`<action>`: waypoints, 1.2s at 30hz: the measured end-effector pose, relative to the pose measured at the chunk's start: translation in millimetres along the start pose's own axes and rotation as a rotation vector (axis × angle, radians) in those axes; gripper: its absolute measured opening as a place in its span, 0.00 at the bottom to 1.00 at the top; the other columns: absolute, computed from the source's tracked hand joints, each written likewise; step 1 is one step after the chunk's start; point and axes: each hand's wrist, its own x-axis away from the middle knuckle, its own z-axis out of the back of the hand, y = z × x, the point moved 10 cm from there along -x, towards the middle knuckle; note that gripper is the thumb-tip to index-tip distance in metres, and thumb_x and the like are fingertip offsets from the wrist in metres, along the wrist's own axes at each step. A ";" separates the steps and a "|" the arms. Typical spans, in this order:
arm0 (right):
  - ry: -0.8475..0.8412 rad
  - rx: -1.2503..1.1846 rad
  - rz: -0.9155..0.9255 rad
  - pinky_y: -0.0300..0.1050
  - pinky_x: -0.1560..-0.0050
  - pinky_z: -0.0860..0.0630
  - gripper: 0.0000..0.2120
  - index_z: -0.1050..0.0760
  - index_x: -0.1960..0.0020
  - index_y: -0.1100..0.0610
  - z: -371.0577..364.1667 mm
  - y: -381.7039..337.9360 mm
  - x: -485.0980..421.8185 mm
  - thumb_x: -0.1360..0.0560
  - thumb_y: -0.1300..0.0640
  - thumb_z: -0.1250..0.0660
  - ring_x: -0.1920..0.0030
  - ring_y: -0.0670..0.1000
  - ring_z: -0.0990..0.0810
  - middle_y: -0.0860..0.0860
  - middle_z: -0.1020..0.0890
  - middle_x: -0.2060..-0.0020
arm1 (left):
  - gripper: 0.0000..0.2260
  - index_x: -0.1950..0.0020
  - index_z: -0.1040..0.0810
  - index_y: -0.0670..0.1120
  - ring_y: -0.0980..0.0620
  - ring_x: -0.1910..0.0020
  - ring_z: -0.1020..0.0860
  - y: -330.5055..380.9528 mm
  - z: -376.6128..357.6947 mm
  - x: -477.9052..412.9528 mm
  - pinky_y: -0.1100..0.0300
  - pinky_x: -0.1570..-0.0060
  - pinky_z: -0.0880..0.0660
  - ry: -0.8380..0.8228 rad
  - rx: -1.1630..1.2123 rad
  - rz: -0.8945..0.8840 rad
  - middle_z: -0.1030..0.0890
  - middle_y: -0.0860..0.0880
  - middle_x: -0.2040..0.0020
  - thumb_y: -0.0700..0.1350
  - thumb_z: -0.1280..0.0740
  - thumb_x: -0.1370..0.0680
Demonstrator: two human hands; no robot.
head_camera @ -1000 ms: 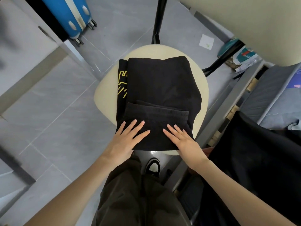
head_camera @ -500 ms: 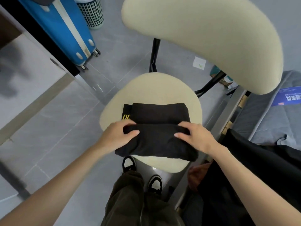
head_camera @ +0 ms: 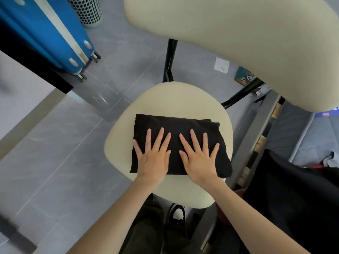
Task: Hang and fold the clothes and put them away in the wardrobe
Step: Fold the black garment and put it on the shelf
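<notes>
Now your left hand and right hand press flat on the soft folded garment; lift it from beneath both side edges.

both forearms are stretched forward and kept bare, left hand and right hand are laid flat side by side, palms down, fingers spread wide

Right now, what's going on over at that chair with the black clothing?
A person is folding clothes. A black garment lies folded into a compact rectangle on the cream chair seat. The left hand and the right hand both press flat on it with fingers spread, as if smoothing it. It is not yet put away.
</notes>
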 end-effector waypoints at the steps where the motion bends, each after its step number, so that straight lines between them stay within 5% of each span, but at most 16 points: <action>1: -0.024 0.020 -0.012 0.69 0.31 0.69 0.30 0.71 0.27 0.35 -7.6 9.0 0.0 0.29 0.34 0.75 0.26 0.59 0.71 0.44 0.68 0.25 | 0.26 0.22 0.48 0.57 0.37 0.23 0.51 -6.0 -6.5 1.2 0.28 0.33 0.46 -0.041 -0.005 0.029 0.49 0.50 0.21 0.58 0.50 0.20; 4: -0.082 -0.023 -0.098 0.73 0.31 0.65 0.28 0.75 0.31 0.31 -23.5 40.2 1.3 0.28 0.29 0.69 0.28 0.62 0.75 0.40 0.73 0.28 | 0.28 0.24 0.61 0.62 0.33 0.24 0.53 -28.6 -22.6 10.4 0.30 0.34 0.44 -0.112 0.059 0.155 0.63 0.51 0.22 0.65 0.57 0.23; 7: -0.079 -0.142 -0.172 0.72 0.29 0.60 0.31 0.72 0.29 0.32 -22.1 54.4 -1.8 0.27 0.29 0.61 0.27 0.64 0.72 0.41 0.72 0.27 | 0.29 0.24 0.62 0.62 0.35 0.24 0.54 -31.4 -19.6 10.1 0.32 0.32 0.44 -0.126 0.124 0.190 0.65 0.50 0.22 0.65 0.61 0.25; 12: 0.133 -0.505 -0.383 0.66 0.29 0.43 0.34 0.60 0.24 0.36 4.8 72.8 -1.1 0.23 0.35 0.45 0.25 0.67 0.51 0.52 0.61 0.22 | 0.28 0.23 0.47 0.60 0.40 0.26 0.43 -40.4 26.8 -5.8 0.42 0.35 0.31 0.158 0.435 0.271 0.52 0.46 0.22 0.59 0.42 0.21; 15: 0.126 -0.548 -0.458 0.65 0.32 0.38 0.37 0.58 0.23 0.37 6.1 80.2 -7.9 0.24 0.34 0.42 0.29 0.65 0.40 0.58 0.46 0.24 | 0.32 0.23 0.50 0.61 0.40 0.30 0.40 -56.1 18.8 -16.0 0.45 0.37 0.32 0.093 0.592 0.486 0.50 0.45 0.24 0.62 0.38 0.23; 18: 0.097 -0.513 -0.499 0.63 0.33 0.39 0.36 0.56 0.24 0.36 3.5 83.4 -14.5 0.26 0.32 0.42 0.32 0.65 0.38 0.60 0.38 0.29 | 0.35 0.24 0.55 0.64 0.40 0.37 0.36 -59.6 6.6 -13.9 0.45 0.39 0.36 0.014 0.438 0.587 0.40 0.41 0.31 0.67 0.40 0.25; 21: 0.104 -0.454 -0.486 0.61 0.32 0.39 0.36 0.53 0.24 0.35 5.3 84.3 -19.3 0.26 0.31 0.41 0.34 0.64 0.36 0.60 0.35 0.34 | 0.35 0.24 0.55 0.64 0.41 0.43 0.35 -61.6 5.0 -13.0 0.47 0.42 0.37 0.075 0.398 0.593 0.35 0.41 0.38 0.67 0.40 0.26; 25: 0.110 -0.572 -0.445 0.58 0.40 0.26 0.37 0.50 0.24 0.37 4.2 83.8 -24.3 0.28 0.32 0.37 0.44 0.62 0.25 0.59 0.31 0.41 | 0.34 0.23 0.53 0.61 0.41 0.44 0.32 -60.1 6.4 -16.5 0.47 0.43 0.37 0.110 0.397 0.562 0.30 0.43 0.43 0.65 0.40 0.24; 31: 0.067 -0.684 -0.341 0.50 0.40 0.27 0.37 0.47 0.23 0.44 16.2 74.5 -24.2 0.26 0.41 0.32 0.40 0.58 0.23 0.53 0.25 0.35 | 0.34 0.24 0.46 0.58 0.45 0.39 0.26 -65.4 4.7 -25.9 0.46 0.39 0.27 0.131 0.738 0.470 0.23 0.49 0.38 0.60 0.33 0.25; 36: 0.167 -0.710 -0.237 0.48 0.39 0.27 0.32 0.41 0.25 0.43 51.3 52.5 4.3 0.25 0.45 0.32 0.39 0.55 0.23 0.50 0.23 0.37 | 0.32 0.24 0.44 0.56 0.49 0.36 0.27 -64.1 29.7 3.3 0.57 0.40 0.28 0.161 0.822 0.427 0.27 0.52 0.33 0.56 0.32 0.24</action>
